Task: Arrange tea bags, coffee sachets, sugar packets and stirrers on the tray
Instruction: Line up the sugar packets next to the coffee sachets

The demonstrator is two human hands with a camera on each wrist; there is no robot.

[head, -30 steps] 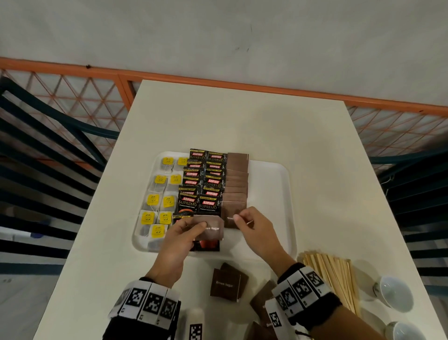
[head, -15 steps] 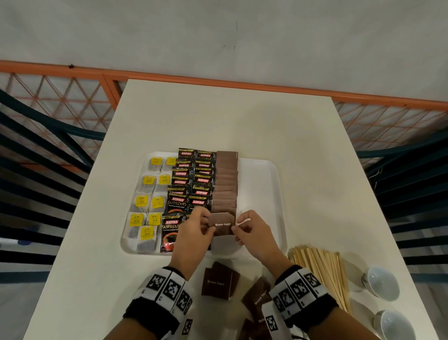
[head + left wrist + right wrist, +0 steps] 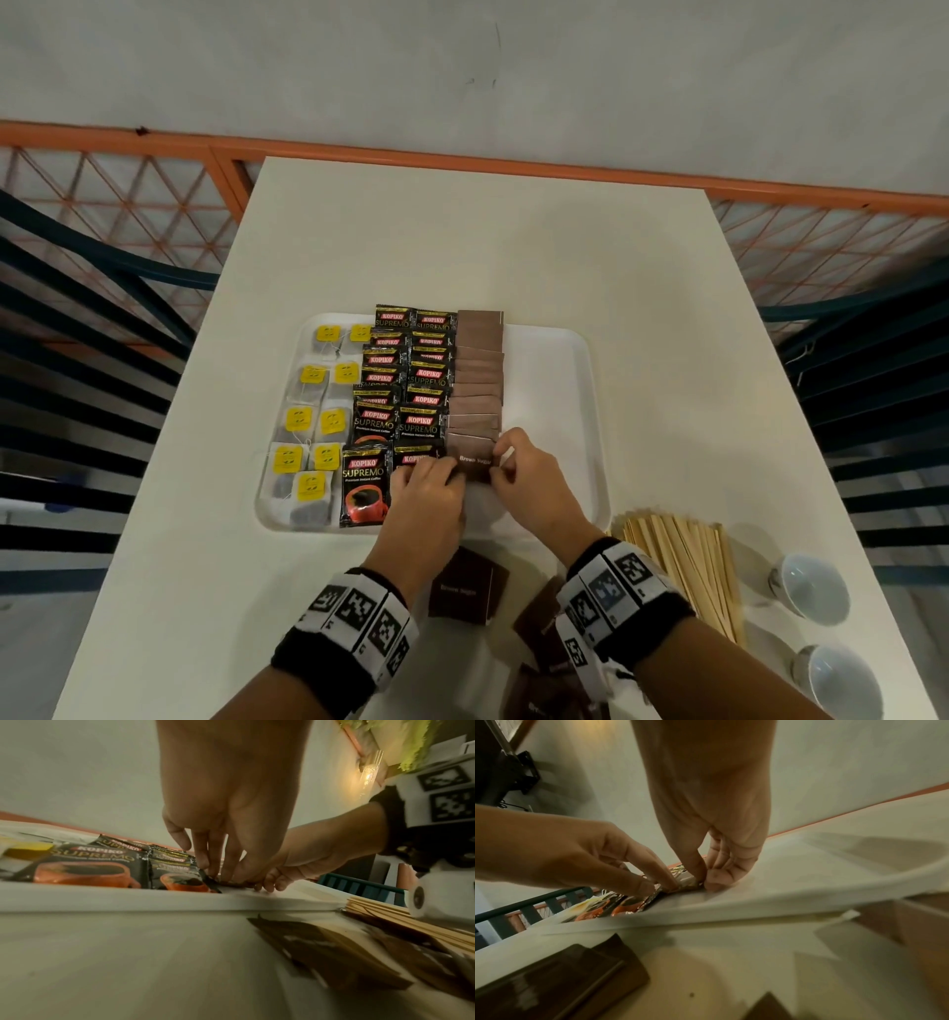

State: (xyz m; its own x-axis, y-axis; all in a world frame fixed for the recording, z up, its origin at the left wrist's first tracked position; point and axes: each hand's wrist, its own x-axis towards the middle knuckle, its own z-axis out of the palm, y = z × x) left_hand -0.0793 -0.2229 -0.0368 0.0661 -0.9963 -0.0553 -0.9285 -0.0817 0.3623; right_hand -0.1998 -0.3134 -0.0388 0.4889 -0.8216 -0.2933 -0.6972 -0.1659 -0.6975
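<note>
Moved: sugar packet [image 3: 475, 459] now down at the brown row's near end.
Hands: left hand [image 3: 429, 491] and right hand [image 3: 529, 475] pinch its ends, squaring it on the tray [image 3: 575, 411].

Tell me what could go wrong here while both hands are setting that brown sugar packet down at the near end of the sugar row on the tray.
1. The left hand lies over the near coffee sachets; pulling away could drag one askew.
2. The brown sugar packet, held by the right hand too, might land crooked against the overlapped sugar row.
3. A wristband could knock the loose sugar packets or stirrers beside the tray.
</note>
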